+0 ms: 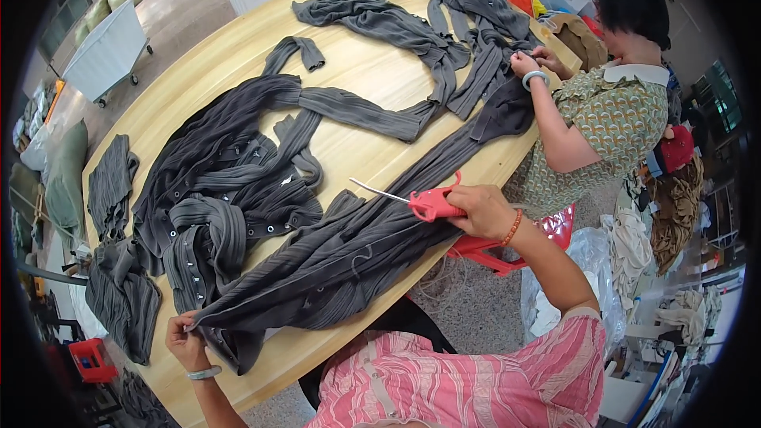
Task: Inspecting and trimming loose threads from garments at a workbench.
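Note:
Across the near side of the table lies a dark grey ribbed knit cardigan (pixel 317 269), stretched out lengthwise. At the table's near left edge, my left hand (pixel 187 341) is closed, pinching the cardigan's edge. My right hand (pixel 485 214) grips a red air blow gun (pixel 432 203) with a long, thin, slightly bent metal nozzle. The nozzle points left, above the cardigan. A loose light thread lies on the fabric below it. My right fingers are partly hidden behind the gun's handle.
More dark knit garments (pixel 230 158) lie heaped across the wooden table (pixel 357 166). To my right, a co-worker (pixel 598 119) handles a garment at the table's edge. White bins (pixel 107 51) stand beyond the table. A red stool (pixel 507 257) and a clear plastic bag (pixel 583 269) are on the floor.

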Tool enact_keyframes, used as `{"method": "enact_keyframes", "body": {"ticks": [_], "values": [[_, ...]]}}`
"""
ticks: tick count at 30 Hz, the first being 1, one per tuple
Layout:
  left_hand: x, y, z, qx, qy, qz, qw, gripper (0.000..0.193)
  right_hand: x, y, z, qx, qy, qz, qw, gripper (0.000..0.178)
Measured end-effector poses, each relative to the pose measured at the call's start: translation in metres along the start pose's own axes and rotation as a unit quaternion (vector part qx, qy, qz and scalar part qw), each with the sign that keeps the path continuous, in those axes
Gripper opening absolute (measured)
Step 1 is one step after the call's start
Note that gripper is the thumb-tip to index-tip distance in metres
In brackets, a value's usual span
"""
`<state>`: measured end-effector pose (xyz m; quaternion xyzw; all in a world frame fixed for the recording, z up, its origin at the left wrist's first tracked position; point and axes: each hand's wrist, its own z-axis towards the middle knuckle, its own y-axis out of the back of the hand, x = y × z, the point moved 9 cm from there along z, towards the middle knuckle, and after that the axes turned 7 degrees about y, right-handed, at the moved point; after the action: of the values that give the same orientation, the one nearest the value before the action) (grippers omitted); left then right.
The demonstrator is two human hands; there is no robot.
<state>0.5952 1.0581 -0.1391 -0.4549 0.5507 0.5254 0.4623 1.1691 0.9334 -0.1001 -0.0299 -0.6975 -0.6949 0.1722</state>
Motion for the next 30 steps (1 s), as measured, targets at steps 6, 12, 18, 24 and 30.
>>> {"method": "enact_keyframes", "body": {"ticks": [6,12,18,24,30], "values": [[0.009,0.061,-0.003,-0.123,0.007,-0.019,0.992,0.006,0.023,0.002,0.01,-0.019,0.007,0.1,0.995,0.03],[0.015,0.025,-0.007,-0.076,0.045,-0.068,0.994,0.012,0.011,0.034,0.013,-0.121,-0.026,0.032,0.992,0.036],[-0.011,-0.018,-0.017,0.033,-0.039,0.03,0.998,0.008,-0.007,0.078,0.009,-0.238,0.019,-0.098,0.966,0.034],[-0.006,-0.047,-0.027,0.076,-0.054,0.169,0.981,0.014,-0.041,0.004,-0.014,-0.041,-0.032,-0.022,0.998,0.035],[-0.008,-0.038,-0.02,0.088,-0.024,0.104,0.99,0.012,-0.05,0.036,-0.018,-0.121,-0.076,0.028,0.989,0.028]]}}
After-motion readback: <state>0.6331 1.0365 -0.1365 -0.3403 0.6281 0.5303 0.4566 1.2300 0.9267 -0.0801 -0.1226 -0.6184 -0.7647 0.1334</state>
